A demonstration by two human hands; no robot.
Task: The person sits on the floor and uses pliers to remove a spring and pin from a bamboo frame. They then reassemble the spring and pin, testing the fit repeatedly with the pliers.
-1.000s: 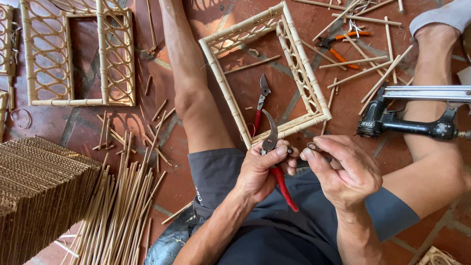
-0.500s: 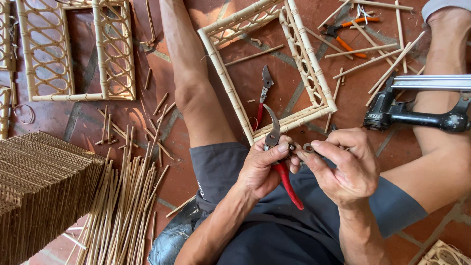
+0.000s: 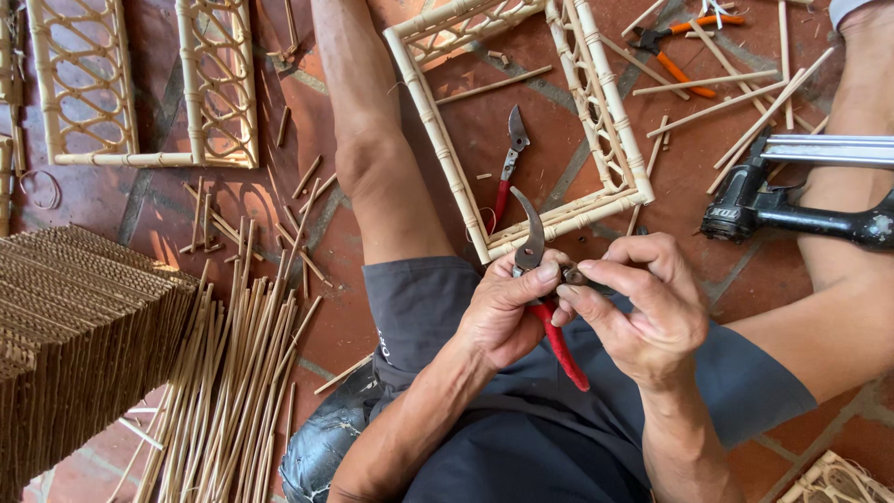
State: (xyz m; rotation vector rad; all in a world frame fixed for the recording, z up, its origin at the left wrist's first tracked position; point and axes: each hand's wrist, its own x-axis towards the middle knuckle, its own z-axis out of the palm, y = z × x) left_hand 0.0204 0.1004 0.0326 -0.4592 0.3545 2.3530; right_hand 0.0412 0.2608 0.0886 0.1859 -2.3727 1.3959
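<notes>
Both hands have drifted slightly toward 3 o'clock since half a second ago, and the square rattan frame (image 3: 596, 200) has slid up toward 12 o'clock in view. Left hand (image 3: 503, 312) is curled tight around the red-handled pruning shears (image 3: 545, 298), thumb pressed at the pivot, curved blade pointing to 12 o'clock. Right hand (image 3: 643, 312) pinches narrow, thumb and forefinger closed on a small dark piece (image 3: 579, 277) just beside the blade; what it is cannot be told. A second pair of shears (image 3: 508, 168) lies inside the frame at 12 o'clock. Rattan sticks (image 3: 223, 382) lie bundled at 9 o'clock, a black nail gun (image 3: 792, 210) at 2 o'clock.
</notes>
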